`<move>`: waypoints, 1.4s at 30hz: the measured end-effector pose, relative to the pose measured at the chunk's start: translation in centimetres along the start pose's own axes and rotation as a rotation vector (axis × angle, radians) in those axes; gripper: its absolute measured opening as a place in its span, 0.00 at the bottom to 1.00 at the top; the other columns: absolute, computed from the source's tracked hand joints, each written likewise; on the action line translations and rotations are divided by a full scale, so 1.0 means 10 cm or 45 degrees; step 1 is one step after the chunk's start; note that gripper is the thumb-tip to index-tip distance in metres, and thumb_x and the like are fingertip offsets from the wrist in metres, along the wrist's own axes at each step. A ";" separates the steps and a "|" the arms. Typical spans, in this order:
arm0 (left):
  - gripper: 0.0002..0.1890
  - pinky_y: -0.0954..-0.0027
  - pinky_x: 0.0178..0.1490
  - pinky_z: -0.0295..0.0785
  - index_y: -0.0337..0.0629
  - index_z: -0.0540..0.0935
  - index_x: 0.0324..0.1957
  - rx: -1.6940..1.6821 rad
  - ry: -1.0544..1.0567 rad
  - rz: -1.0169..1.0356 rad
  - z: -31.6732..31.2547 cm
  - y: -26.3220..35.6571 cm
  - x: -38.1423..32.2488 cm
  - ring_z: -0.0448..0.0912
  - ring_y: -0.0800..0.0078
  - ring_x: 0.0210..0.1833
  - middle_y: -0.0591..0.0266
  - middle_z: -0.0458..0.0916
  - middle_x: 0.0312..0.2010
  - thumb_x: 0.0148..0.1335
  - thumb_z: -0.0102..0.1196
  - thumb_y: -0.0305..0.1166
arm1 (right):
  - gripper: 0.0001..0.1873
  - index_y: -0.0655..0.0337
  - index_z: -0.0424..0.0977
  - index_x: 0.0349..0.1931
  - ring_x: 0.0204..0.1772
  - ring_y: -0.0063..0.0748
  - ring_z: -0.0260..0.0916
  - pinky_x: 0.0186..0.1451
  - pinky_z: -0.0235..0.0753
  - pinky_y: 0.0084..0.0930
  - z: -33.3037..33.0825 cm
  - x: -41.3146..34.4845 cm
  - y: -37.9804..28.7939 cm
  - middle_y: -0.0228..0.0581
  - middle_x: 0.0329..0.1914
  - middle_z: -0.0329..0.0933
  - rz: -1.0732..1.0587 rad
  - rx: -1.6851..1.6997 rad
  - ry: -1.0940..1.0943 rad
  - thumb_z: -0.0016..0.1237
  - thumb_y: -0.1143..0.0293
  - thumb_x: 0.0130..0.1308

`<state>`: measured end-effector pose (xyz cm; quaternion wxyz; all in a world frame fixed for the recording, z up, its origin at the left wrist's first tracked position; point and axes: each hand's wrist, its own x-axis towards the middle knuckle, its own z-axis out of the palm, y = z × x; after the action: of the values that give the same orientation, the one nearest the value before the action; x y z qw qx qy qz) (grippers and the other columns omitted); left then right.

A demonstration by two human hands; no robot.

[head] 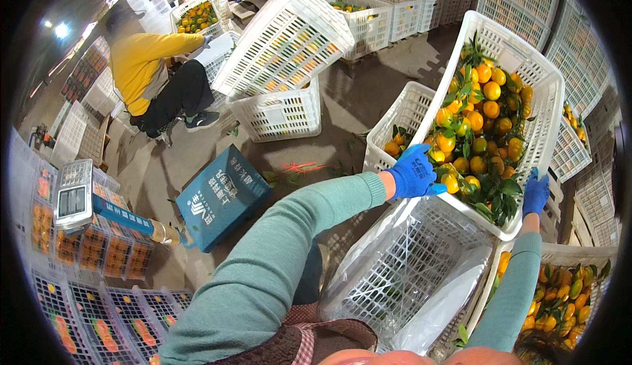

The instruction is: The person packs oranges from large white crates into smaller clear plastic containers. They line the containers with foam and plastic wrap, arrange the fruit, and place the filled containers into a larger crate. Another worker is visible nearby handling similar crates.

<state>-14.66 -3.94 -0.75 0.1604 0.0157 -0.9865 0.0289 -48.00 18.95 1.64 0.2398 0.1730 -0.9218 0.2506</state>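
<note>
A white slatted plastic crate of orange citrus fruit with green leaves stands tilted before me. My left hand, in a blue knitted work glove, grips its left rim near the close corner. On the opposite side my right hand, gloved the same, holds the right rim; some of its fingers are hidden. Directly below and nearer to me is another white crate, lined with a clear plastic bag. The tilted crate's near end overhangs its far edge.
A crate with a few fruits sits left of the tilted one; a fuller crate is at lower right. A blue platform scale stands left. Stacked crates rise behind. A person in yellow sits beyond a leaning crate.
</note>
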 end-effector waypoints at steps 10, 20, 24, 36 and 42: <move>0.27 0.57 0.42 0.65 0.49 0.75 0.15 -0.332 0.001 0.180 0.06 -0.25 -0.06 0.73 0.56 0.24 0.58 0.74 0.15 0.53 0.50 0.62 | 0.22 0.62 0.73 0.51 0.55 0.56 0.69 0.58 0.67 0.42 -0.01 -0.17 -0.13 0.59 0.53 0.72 0.030 0.083 -0.178 0.37 0.56 0.68; 0.26 0.54 0.56 0.64 0.47 0.84 0.36 -0.044 0.156 0.137 0.04 -0.01 -0.11 0.76 0.60 0.35 0.57 0.77 0.25 0.56 0.50 0.60 | 0.24 0.67 0.66 0.44 0.46 0.64 0.73 0.50 0.73 0.50 -0.37 -0.37 -0.46 0.68 0.39 0.75 0.054 0.098 -0.164 0.40 0.51 0.65; 0.25 0.54 0.59 0.61 0.47 0.83 0.38 -0.074 0.081 0.100 0.14 -0.05 -0.13 0.76 0.58 0.39 0.57 0.78 0.28 0.57 0.50 0.59 | 0.22 0.68 0.64 0.47 0.47 0.65 0.73 0.51 0.72 0.50 -0.44 -0.41 -0.34 0.68 0.41 0.75 -0.049 0.081 -0.388 0.44 0.56 0.64; 0.24 0.57 0.52 0.68 0.43 0.75 0.55 -0.293 0.118 0.070 -0.34 0.64 0.25 0.77 0.57 0.43 0.53 0.81 0.39 0.60 0.54 0.45 | 0.26 0.65 0.74 0.48 0.53 0.51 0.73 0.56 0.72 0.39 -4.01 -0.58 1.68 0.54 0.50 0.75 0.320 -0.879 -0.411 0.42 0.50 0.63; 0.30 0.57 0.57 0.67 0.46 0.68 0.63 -0.951 -0.103 0.687 -0.49 2.61 1.41 0.73 0.52 0.53 0.46 0.73 0.54 0.60 0.53 0.47 | 0.53 0.66 0.52 0.67 0.69 0.54 0.57 0.68 0.60 0.42 -3.94 -0.98 1.97 0.55 0.73 0.48 0.187 -1.137 -0.802 0.45 0.32 0.52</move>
<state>-27.51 22.08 7.04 0.1030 -0.2992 -0.9037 -0.2884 -34.60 58.44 18.87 -0.0158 0.0566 -0.9754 -0.2125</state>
